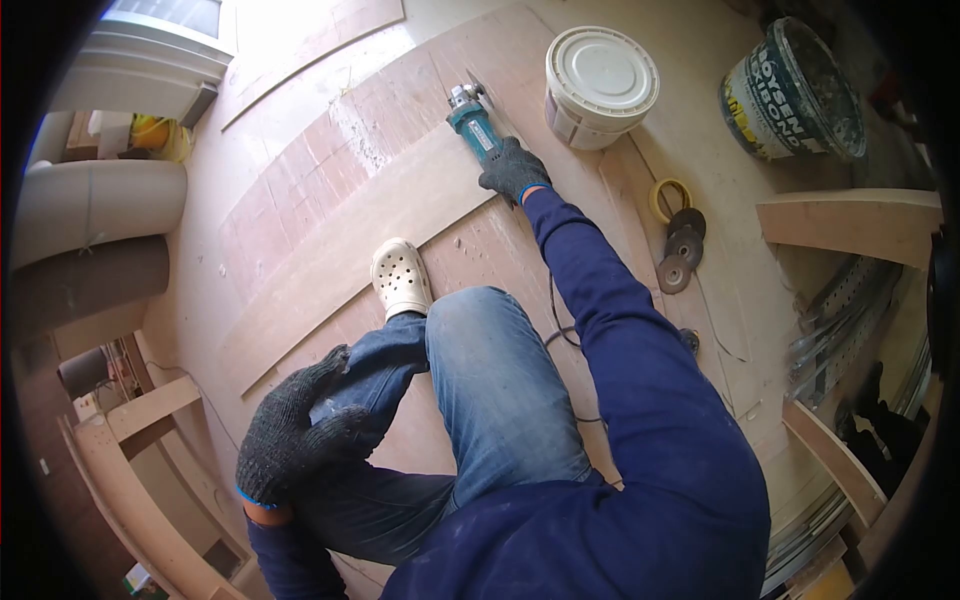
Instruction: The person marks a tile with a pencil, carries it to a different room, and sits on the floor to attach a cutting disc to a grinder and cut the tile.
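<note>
My right hand (516,172), in a dark grey knit glove, is wrapped round the body of a teal angle grinder (473,125). Its metal head and disc point away from me, over the far edge of a long pale plywood strip (370,225). The strip lies across larger reddish plywood sheets (300,180) on the floor. My foot, in a cream clog (399,280), presses on the strip's near side. Gloved as well, my left hand (300,430) rests on my bent leg with thumb and fingers apart, holding nothing. A black cord (556,310) runs beneath my right arm.
A lidded white bucket (602,85) stands right of the grinder, with a dark green bucket (785,95) beyond. A yellow tape roll (669,200) and several abrasive discs (683,247) lie at right. Metal channels (850,310) and curved wooden pieces line the right side; large rolls (100,215) the left.
</note>
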Demonstrator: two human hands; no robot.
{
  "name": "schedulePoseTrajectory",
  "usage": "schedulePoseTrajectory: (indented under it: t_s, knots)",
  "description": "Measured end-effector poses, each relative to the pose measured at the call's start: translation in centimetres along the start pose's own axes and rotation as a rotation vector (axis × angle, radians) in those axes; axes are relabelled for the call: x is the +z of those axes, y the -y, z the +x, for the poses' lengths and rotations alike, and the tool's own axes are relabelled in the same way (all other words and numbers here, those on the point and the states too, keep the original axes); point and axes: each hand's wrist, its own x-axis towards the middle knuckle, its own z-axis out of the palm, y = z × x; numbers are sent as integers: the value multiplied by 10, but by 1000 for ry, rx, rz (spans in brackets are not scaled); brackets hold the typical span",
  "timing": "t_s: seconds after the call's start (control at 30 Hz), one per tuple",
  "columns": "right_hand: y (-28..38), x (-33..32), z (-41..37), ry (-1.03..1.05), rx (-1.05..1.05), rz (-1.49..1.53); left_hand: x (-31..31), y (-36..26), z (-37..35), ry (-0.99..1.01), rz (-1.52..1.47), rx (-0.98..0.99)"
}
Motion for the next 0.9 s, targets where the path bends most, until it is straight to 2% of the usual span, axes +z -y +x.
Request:
schedulePoseTrajectory:
  t_s: [0.5,0.9]
  knots:
    - [4,-1,12,3,-13,-30,9,-14,-4,14,76,38]
    - [-19,2,-22,61,33,-19,2,-19,-5,-7,41,42]
